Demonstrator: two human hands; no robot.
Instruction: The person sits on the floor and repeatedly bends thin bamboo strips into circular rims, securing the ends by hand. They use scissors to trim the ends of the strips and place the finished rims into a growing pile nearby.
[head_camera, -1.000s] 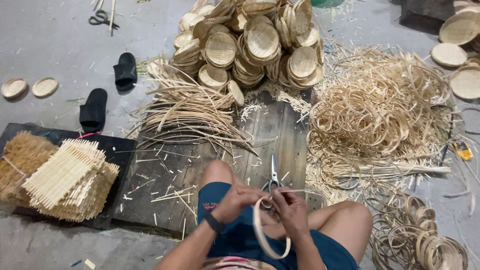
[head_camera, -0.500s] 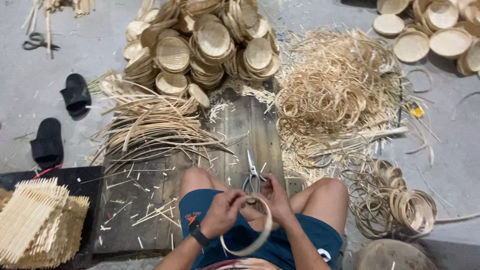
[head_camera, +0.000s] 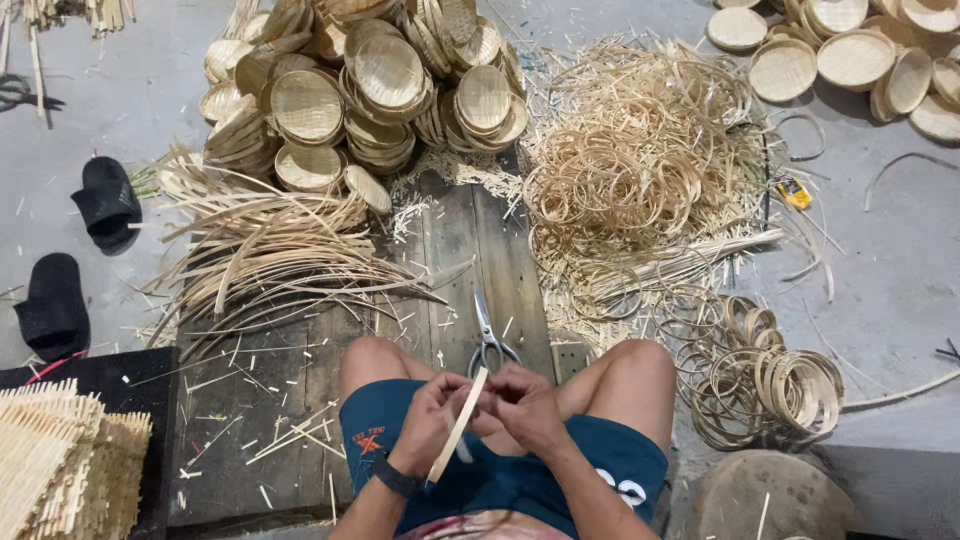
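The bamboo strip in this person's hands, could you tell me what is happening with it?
A person sits on a wooden board on the floor, holding a bent bamboo strip over their lap, with the left hand and the right hand both gripping it. Scissors lie on the board between the knees. Ahead are stacked woven trays, loose splints and a heap of bamboo rings.

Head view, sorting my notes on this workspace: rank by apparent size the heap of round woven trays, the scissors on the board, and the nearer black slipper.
1. Heap of round woven trays
2. Nearer black slipper
3. Scissors, though closer to the camera
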